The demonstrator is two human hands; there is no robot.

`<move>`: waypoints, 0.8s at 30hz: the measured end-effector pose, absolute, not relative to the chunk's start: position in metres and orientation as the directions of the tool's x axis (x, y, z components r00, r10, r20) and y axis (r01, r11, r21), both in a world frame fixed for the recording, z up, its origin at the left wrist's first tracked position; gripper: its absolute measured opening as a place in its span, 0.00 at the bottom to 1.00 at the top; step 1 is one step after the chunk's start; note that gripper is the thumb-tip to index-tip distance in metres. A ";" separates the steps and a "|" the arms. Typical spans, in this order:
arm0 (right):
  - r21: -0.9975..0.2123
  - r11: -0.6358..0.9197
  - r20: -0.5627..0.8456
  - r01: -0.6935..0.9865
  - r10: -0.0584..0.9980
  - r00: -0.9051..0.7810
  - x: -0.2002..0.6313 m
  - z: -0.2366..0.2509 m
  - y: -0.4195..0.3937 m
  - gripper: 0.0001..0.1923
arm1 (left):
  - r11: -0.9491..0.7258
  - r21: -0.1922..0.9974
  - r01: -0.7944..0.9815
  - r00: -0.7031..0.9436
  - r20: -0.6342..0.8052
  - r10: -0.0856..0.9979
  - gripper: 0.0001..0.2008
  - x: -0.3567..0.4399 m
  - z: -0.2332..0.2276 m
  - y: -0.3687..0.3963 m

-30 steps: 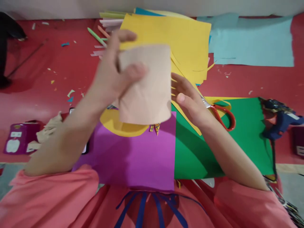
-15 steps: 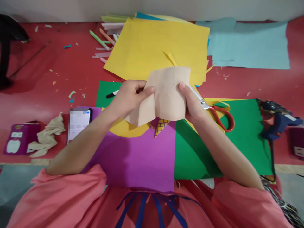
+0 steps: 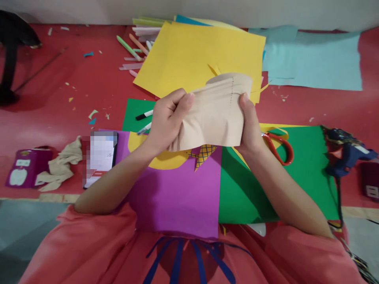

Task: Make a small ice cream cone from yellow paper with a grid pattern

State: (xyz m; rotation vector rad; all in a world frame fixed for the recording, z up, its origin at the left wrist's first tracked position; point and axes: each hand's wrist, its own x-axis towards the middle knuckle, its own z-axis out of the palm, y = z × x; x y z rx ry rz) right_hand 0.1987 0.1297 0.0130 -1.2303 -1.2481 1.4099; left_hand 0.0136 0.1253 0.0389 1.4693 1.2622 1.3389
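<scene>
Between my two hands a beige fabric piece [image 3: 217, 114] is stretched out, with a dotted line running down its right part and its top edge curling over. My left hand [image 3: 168, 118] grips its left end in a fist, thumb on top, and the cloth wrinkles there. My right hand [image 3: 251, 122] pinches the right edge, thumb in front and the other fingers hidden behind. Below the fabric, a yellow checked paper piece [image 3: 205, 157] and a rounded yellow cutout [image 3: 166, 161] lie on a purple sheet [image 3: 177, 197]. Red-handled scissors [image 3: 281, 149] rest just right of my right hand, their blades hidden.
A green sheet [image 3: 304, 177] lies at the right, near a blue glue gun [image 3: 346, 157]. Yellow sheets [image 3: 204, 51] and light blue sheets [image 3: 328, 59] lie at the back. On the left are a phone [image 3: 102, 154], crumpled beige cloth [image 3: 63, 163] and a purple box [image 3: 28, 167].
The fabric piece has gone from loosely bent to pulled taut and tilted, its right end higher. My left hand has closed into a firmer grip, and my right hand has shifted slightly right.
</scene>
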 end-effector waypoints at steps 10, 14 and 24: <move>-0.974 -0.047 -0.048 -0.222 0.999 0.000 0.226 0.038 0.149 0.33 | -0.288 0.949 0.128 -0.366 0.315 0.876 0.20 -0.001 0.032 0.110; -0.980 0.198 0.195 -0.020 0.977 0.084 0.263 0.035 0.170 0.29 | -0.219 0.964 0.148 -0.313 0.256 0.915 0.18 -0.015 0.032 0.101; -0.740 0.284 0.400 0.610 0.915 0.059 0.335 -0.015 0.194 0.18 | -0.110 0.980 -0.167 -0.415 0.031 0.909 0.10 -0.039 0.022 0.094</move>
